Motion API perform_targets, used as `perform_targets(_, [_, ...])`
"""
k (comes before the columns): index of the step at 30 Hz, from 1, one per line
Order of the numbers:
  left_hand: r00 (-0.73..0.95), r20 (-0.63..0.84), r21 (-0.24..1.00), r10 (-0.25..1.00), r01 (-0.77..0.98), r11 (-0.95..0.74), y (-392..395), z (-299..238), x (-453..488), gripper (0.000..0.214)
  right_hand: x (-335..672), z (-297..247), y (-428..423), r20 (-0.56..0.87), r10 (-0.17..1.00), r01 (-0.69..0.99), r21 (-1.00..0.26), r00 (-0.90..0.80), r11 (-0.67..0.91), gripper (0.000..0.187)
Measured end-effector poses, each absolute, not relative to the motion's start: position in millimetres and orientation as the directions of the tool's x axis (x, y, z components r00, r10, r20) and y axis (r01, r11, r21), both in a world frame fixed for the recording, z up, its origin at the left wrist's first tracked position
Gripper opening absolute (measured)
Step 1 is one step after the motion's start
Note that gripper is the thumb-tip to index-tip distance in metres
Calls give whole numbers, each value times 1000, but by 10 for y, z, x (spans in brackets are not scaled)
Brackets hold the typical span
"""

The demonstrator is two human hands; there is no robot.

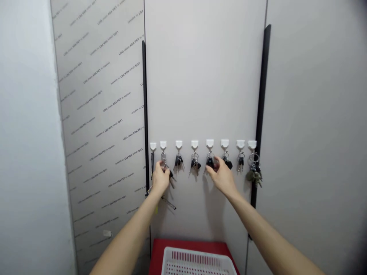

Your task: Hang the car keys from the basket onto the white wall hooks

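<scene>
White square-backed hooks [194, 144], eight in all, run in a row across a smooth pale grey panel [205, 76], each with something dark or metallic hanging from it. The person's left hand [160, 181] is up at the second hook from the left, thumb and fingers bent around the metal ring of a bunch of black-headed keys [171, 178], which juts out on the right of the thumb. Below that hand hangs a narrow dark strap with pale markings [169, 203]; what it is fastened to is hidden.

The right hand [225, 177], well apart from the left, is at the fifth hook, thumb and forefinger on opposite sides of a rounded black key fob [210, 162]. The fob hangs beneath its hook; whether the fingers press on it, I cannot tell. Just beside that hand, a dark green key holder [228, 164] hangs under the sixth hook. At the far right end, a larger bunch of metal keys [254, 175] overlaps a long black handle strip [261, 91]. Beneath the row, a white perforated plastic basket [197, 251] sits on a red surface [157, 254].
</scene>
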State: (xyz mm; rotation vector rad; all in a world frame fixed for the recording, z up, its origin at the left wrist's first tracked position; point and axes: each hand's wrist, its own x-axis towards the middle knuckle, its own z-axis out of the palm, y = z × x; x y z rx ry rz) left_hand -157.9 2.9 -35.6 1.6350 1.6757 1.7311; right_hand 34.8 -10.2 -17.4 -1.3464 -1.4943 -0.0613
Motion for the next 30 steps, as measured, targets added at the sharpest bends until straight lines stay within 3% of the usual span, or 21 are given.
perform_targets(3, [-315,527,824,790,417,-383,98,-182,-1626,19,326,-101,-36,648,724,734,-607,235,305,36])
perform_targets(8, [-365,629,771,687,179,-611,39,297,-1746,25,338,313,-132,717,630,666,-629,298,401,33])
perform_targets(11, [-255,635,773,730,194,-605,-57,356,-1701,24,266,394,-262,732,675,663,-551,92,507,26])
perform_targets(13, [-142,607,777,782,312,-547,-124,184,-1630,19,210,225,-342,621,770,674,-506,-149,538,19])
perform_targets(15, [-62,571,761,818,413,-500,-197,-122,-1559,17,183,-84,-403,413,845,690,-502,-338,522,16])
perform_targets(18, [160,457,742,875,475,-474,-322,-616,-1495,19,225,-528,-441,109,876,720,-526,-471,452,18])
perform_targets(20, [304,350,732,886,502,-461,-385,-806,-1477,20,281,-631,-426,1,873,733,-542,-488,410,21])
perform_targets(22, [284,323,752,903,503,-427,-390,-813,-1459,27,315,-548,-378,98,899,716,-571,-426,402,24])
perform_targets(24, [90,414,772,906,491,-402,-319,-666,-1425,36,299,-358,-301,355,901,705,-571,-250,421,29])
perform_targets(26, [-131,517,764,846,516,-386,-194,-451,-1375,42,237,-170,-211,573,818,749,-517,-57,414,33])
perform_targets(30, [-221,554,739,802,575,-352,32,-97,-1295,21,101,38,-89,673,739,835,-423,30,352,21])
